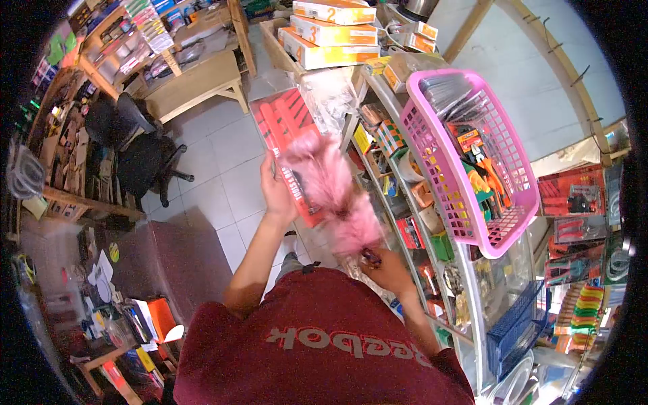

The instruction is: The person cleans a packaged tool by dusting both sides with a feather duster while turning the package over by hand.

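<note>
The tiled floor point(216, 158) lay open between furniture, from the centre towards 10 o'clock. The case point(466, 287), packed with small goods, ran from 1 to 4 o'clock and closed off the right side, its near edge close to the right hand point(391, 271). A brown block point(185, 263) stood at 8 o'clock, walling in the floor on that side. At 11 o'clock was a wooden table point(196, 88), and at 10 o'clock a black chair point(145, 155), its wheeled foot jutting onto the tiles.

A pink basket point(496, 246) sat on the case at 2 o'clock, tilted in view, with orange-handled tools and clear packets inside; it was the bulkiest thing beside the work. Orange-and-white boxes point(337, 34) were stacked at 12 o'clock, beyond the hands. A blue rack point(516, 331) stood at 4 o'clock, and red packs point(574, 202) hung at 3 o'clock.

Near the centre, the left hand point(275, 189) held a flat red pack point(277, 125), its grip closed on the lower left edge. The pack reached up towards 11 o'clock. The pink duster point(324, 169), blurred, lay across the pack's right side and hid part of its lettering. The right hand's grip was clamped on the duster's dark handle, just below the fluff, towards 5 o'clock.
</note>
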`<action>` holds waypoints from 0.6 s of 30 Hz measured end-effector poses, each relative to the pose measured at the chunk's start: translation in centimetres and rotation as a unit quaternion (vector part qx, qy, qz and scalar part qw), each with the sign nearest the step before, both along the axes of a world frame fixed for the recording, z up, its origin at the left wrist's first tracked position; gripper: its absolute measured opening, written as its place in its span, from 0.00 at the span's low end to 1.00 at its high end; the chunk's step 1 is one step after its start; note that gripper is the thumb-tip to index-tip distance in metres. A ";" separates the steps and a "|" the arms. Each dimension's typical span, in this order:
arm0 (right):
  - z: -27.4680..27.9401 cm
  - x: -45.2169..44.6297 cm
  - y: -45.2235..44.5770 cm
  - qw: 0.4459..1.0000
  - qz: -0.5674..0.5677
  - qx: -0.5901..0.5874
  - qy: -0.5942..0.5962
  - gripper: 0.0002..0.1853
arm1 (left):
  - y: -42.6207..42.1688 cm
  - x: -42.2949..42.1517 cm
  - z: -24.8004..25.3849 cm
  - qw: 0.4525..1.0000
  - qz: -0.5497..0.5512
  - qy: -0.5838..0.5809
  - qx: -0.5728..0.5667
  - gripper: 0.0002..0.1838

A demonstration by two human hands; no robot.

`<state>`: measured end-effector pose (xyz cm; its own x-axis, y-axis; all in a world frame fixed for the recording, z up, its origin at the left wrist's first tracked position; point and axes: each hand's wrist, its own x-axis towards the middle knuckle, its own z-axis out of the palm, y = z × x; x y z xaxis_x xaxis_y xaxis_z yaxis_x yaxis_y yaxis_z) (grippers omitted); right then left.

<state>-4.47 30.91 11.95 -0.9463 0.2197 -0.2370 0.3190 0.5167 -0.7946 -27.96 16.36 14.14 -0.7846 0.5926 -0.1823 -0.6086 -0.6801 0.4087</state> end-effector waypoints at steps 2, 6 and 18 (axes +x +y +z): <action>-1.0 -1.3 -1.1 1.000 -0.004 -0.008 0.007 0.18 | 0.8 1.3 0.2 0.997 0.069 -0.030 -0.009 0.41; -1.4 -1.5 -0.6 0.992 0.020 0.036 -0.121 0.24 | -1.7 -0.4 0.2 0.988 0.115 0.073 0.069 0.43; -3.9 -3.0 -0.3 0.999 0.041 0.009 -0.025 0.21 | -2.0 -0.8 0.4 0.969 0.214 0.083 0.090 0.41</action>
<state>-7.50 30.64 8.09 -0.9486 0.1474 -0.2802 0.3137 0.5573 -0.7688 -28.80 14.37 14.55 -0.9755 0.2160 0.0428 -0.1905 -0.9252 0.3281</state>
